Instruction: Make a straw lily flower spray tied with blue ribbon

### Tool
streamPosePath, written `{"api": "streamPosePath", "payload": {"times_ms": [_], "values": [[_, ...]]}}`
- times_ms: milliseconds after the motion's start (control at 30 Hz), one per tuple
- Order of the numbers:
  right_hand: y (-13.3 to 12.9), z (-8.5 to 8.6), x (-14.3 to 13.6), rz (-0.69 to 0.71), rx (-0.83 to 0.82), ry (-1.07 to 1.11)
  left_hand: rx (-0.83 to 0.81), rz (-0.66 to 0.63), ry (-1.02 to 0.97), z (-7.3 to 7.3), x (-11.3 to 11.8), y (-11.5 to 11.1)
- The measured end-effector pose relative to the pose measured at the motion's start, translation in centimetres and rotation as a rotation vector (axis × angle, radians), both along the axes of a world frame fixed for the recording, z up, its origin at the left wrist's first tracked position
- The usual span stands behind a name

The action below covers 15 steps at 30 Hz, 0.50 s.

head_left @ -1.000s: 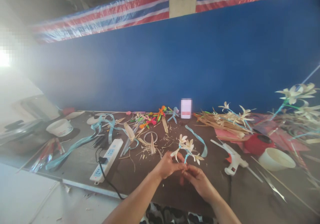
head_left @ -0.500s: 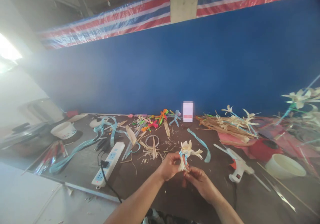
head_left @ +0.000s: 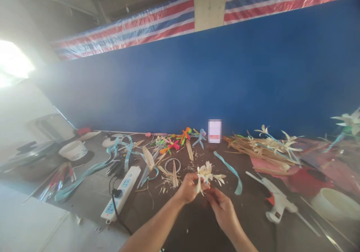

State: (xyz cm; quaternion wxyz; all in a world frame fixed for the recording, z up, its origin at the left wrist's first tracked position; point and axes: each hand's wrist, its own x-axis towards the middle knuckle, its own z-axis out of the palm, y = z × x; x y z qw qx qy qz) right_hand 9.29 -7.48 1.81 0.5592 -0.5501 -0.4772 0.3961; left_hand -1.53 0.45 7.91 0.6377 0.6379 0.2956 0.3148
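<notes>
Cream husk flowers with a bit of blue at their base are held over the dark table, near its front. My left hand is closed around the base of these flowers. Just right of it and slightly lower, my right hand has its fingers pinched together close under the blossoms; what lies between its fingertips is too small to make out. Beyond my hands lie a clear ring, dry husk pieces and scraps. A light blue ribbon curves to the right of the flowers.
A white power strip with a black plug lies left. At right are a glue gun, a pale bowl and a husk flower pile. Further left, a white bowl stands near long blue ribbon. Colourful figures lie at the back.
The view has shifted slightly, so the table items at right appear further right and lower. My left hand keeps the flowers, now turned a little; my right hand remains close beneath them.
</notes>
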Motion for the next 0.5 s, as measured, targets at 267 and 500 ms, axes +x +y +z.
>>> {"api": "streamPosePath", "payload": {"times_ms": [267,500], "values": [[0.8,-0.8,0.6,-0.013,-0.057,-0.035,-0.047,0.105,-0.013,-1.1,-0.8,4.6],[-0.5,-3.5,1.1,-0.076,-0.103,-0.212,0.184,0.149,0.006,1.5,0.1,12.8]]}}
